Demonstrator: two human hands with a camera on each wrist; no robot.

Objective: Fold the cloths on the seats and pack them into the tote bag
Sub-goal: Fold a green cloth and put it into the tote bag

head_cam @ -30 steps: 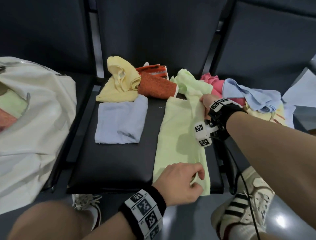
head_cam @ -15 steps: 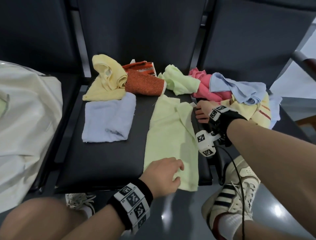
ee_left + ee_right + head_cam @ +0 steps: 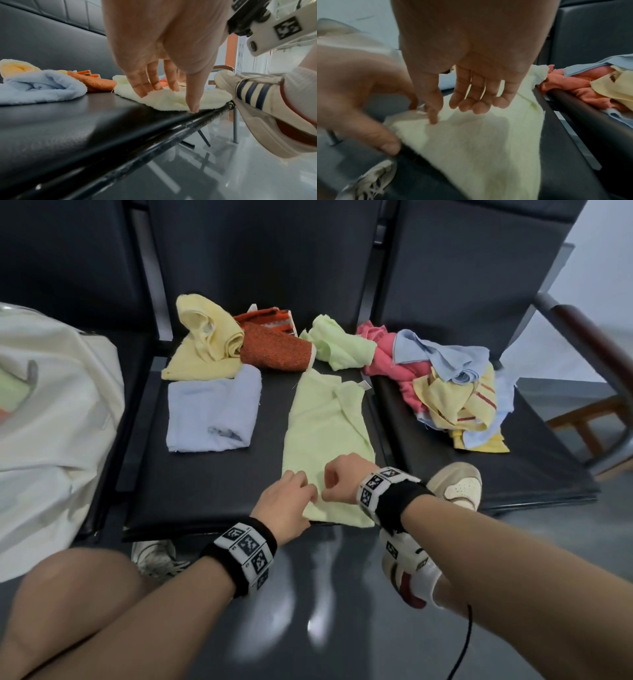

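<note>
A pale green cloth (image 3: 325, 436), folded lengthwise, lies on the middle seat (image 3: 205, 494) with its near end at the seat's front edge. My left hand (image 3: 308, 498) pinches that near end; in the left wrist view its fingers (image 3: 142, 89) lie on top and the thumb sits at the edge, with the cloth (image 3: 171, 100) humped between them. My right hand (image 3: 325, 487) hovers just beside it. Its thumb (image 3: 433, 117) touches the cloth (image 3: 479, 142), while its loosely curled fingers (image 3: 471, 105) hold nothing. The cream tote bag (image 3: 51, 422) stands on the left seat.
A folded light blue cloth (image 3: 212, 412) lies left of the green one. Yellow (image 3: 205, 344), orange (image 3: 274, 350) and crumpled green (image 3: 342, 347) cloths sit at the seat's back. A pile of pink, blue and yellow cloths (image 3: 445, 381) covers the right seat. My shoe (image 3: 455, 484) is by the seat edge.
My right hand has left the cloth's far end and come back to its near end beside my left hand. The left hand has stayed at the near edge.
</note>
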